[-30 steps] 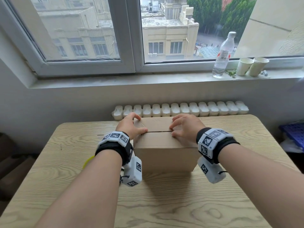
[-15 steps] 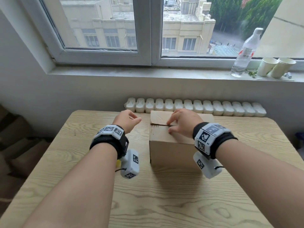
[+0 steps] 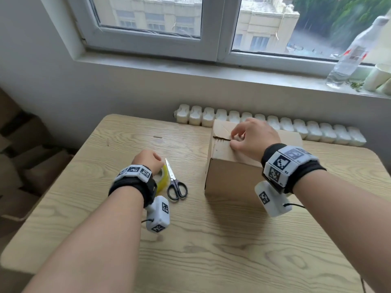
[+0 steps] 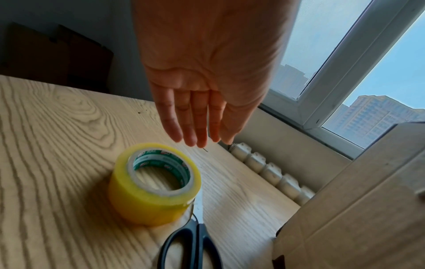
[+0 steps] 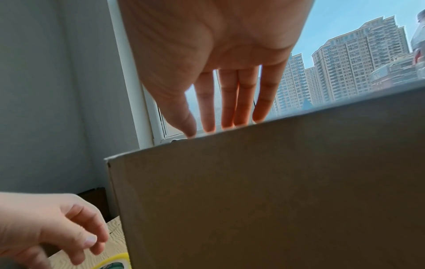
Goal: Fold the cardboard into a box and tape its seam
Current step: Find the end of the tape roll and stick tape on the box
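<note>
A brown cardboard box (image 3: 232,180) stands on the wooden table (image 3: 211,250), its top flaps folded down with the seam showing. My right hand (image 3: 234,140) rests on the box top at the seam near the left end; in the right wrist view its fingers (image 5: 226,109) are straight, tips on the box (image 5: 264,191). My left hand (image 3: 148,161) hovers just over a yellow tape roll (image 3: 164,178), to the box's left. The left wrist view shows the hand (image 4: 197,127) open, fingers straight, apart from the roll (image 4: 154,183).
Black-handled scissors (image 3: 176,187) lie between the tape and the box. A row of white moulded pieces (image 3: 264,123) lines the table's far edge. A water bottle (image 3: 351,58) and paper cups (image 3: 376,78) stand on the sill. Flat cardboard (image 3: 21,155) is stacked left of the table.
My left hand has come off the box top and moved left and down to the tape roll. My right hand stays on the seam. The head view has swung left.
</note>
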Demonstrator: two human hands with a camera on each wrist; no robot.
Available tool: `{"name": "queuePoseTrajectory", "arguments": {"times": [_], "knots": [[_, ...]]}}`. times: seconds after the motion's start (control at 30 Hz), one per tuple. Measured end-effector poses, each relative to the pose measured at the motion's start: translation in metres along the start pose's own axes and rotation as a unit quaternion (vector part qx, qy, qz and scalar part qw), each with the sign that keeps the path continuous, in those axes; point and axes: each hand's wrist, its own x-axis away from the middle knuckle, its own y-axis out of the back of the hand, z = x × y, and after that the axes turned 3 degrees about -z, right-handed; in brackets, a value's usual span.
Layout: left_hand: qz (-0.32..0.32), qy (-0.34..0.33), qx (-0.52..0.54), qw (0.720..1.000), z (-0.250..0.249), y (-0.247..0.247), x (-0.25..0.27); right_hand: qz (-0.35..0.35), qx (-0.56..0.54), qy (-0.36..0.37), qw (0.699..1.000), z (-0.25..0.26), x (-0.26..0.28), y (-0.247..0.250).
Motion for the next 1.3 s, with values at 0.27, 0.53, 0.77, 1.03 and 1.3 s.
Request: {"name": "queuePoseTrajectory", "arguments": {"times": [0.27,0.53,0.77,1.03,1.3], "knots": [[0.085,0.062,-0.038,0.994,0.028,-0.042,-0.015,-0.029,-0.026,-0.009,0.999,-0.001,0.002,-0.005],[0.110,0.059,-0.137,0.983,0.055,-0.076,-0.025,-0.037,-0.034,-0.020,0.999,-0.002,0.005,-0.007],[0.048,0.071,-0.057,0.995,0.036,-0.040,-0.018,-0.025,-0.021,-0.028,0.999,0.000,0.006,-0.004],[-0.007,0.045,0.088,0.995,-0.022,0.047,-0.010,0.025,-0.024,-0.014,0.999,0.000,0.013,0.012],[-0.006,-0.077,0.167,0.983,-0.126,0.104,0.026,0.091,-0.005,-0.006,0.996,-0.011,0.024,0.040]]}}
